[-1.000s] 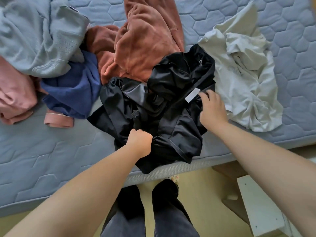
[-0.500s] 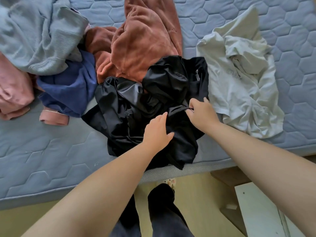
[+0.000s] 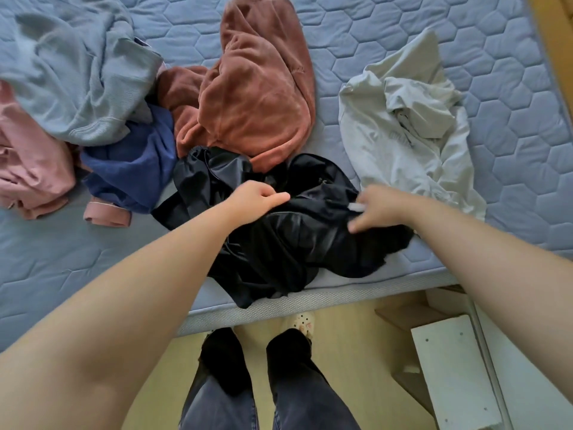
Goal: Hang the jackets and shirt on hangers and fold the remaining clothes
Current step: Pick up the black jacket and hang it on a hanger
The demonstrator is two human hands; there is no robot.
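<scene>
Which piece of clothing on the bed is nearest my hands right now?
The black jacket at the near edge: the left hand and right hand are on it; the coloured others lie untouched.

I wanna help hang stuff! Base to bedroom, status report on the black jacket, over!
Left hand grips black jacket; right hand on it, blurred, grip unclear. Jacket bunched at mattress edge. Rust fleece touches its far side.

Soft even daylight, faint shadows; right hand [image 3: 376, 209] motion-blurred (fingers smeared); wide-angle bending toward edges.
</scene>
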